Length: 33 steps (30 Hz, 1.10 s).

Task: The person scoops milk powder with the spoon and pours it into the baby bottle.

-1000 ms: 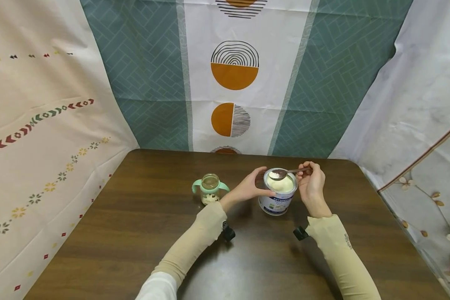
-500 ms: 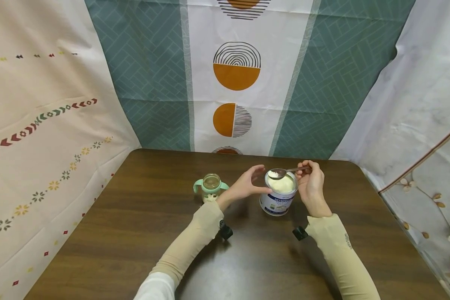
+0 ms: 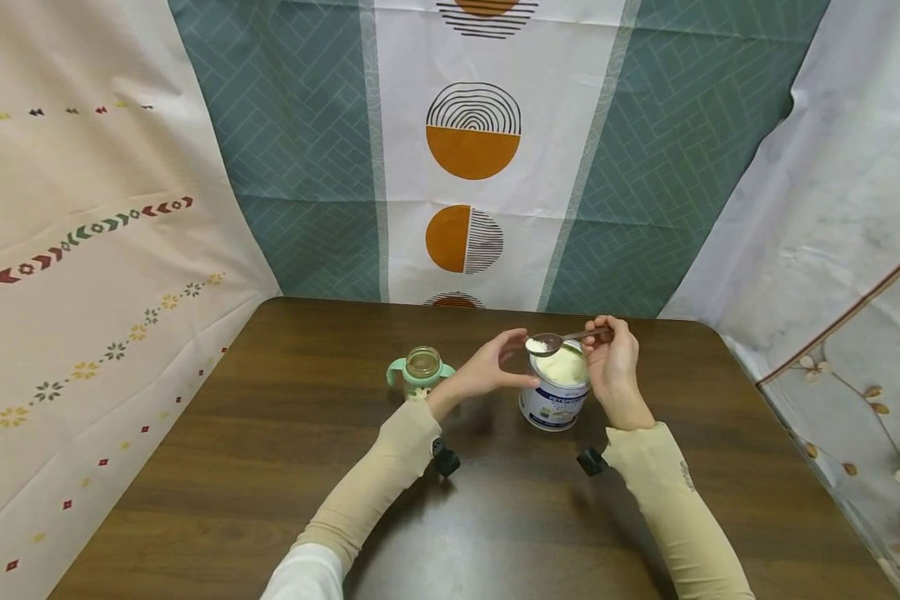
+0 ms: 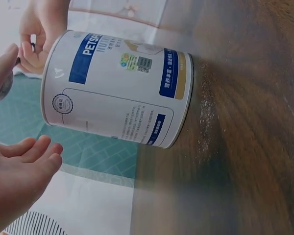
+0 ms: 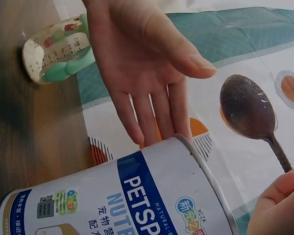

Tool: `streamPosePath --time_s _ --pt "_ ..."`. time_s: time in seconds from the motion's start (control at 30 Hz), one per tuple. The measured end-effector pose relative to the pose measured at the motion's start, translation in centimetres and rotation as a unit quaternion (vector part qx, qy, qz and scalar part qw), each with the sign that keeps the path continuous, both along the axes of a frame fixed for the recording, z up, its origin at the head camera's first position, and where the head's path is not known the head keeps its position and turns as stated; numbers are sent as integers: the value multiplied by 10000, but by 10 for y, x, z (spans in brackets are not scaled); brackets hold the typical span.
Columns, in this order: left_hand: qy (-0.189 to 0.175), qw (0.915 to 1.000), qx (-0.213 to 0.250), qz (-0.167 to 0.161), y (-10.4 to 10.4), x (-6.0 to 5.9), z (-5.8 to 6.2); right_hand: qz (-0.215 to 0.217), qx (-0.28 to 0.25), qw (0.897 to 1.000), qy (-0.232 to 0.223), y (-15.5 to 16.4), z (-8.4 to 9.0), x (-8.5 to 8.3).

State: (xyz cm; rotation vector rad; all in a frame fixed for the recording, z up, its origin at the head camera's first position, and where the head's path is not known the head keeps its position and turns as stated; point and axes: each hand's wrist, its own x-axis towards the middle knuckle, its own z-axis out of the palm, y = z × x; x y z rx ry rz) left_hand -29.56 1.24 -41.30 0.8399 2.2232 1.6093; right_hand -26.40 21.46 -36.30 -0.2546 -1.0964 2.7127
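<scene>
The white cylindrical tin of pet milk powder with the blue label band stands open and upright on the dark brown wooden table, directly in front of me and between my two hands; its long axis runs straight up, its mouth showing pale powder. My left hand is spread beside the tin's left wall, fingers straight and relaxed, thumb raised, gripping nothing; from the left wrist view the fingertips sit just off the tin's side, apart rather than touching. My right hand is on the tin's right and pinches the handle of the small dark metal spoon; the handle runs roughly level, from my fingers leftward, so its powder-heaped bowl hangs just above the tin's left rim. Further left, near my left wrist, stands the small glass feeding bottle with mint-green handles, open-topped; it lies on the spoon bowl's side, yet my left hand is the nearer to it.
</scene>
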Motion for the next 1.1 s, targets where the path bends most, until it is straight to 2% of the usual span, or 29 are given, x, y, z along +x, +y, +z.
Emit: streamPosePath --time_s 0.1,0.4,0.77,1.1 --pt "-7 10000 -11 -28 -4 1 2 -43 134 9999 13 -2 0 -1" --pt "22 9999 8 -138 -17 -2 9 60 101 9999 60 -9 2 -2" --pt "-88 9999 74 -111 -31 -1 17 205 277 9992 178 -19 4 -1" --pt "148 9992 -170 -324 -42 0 22 300 359 9988 168 -26 2 1"
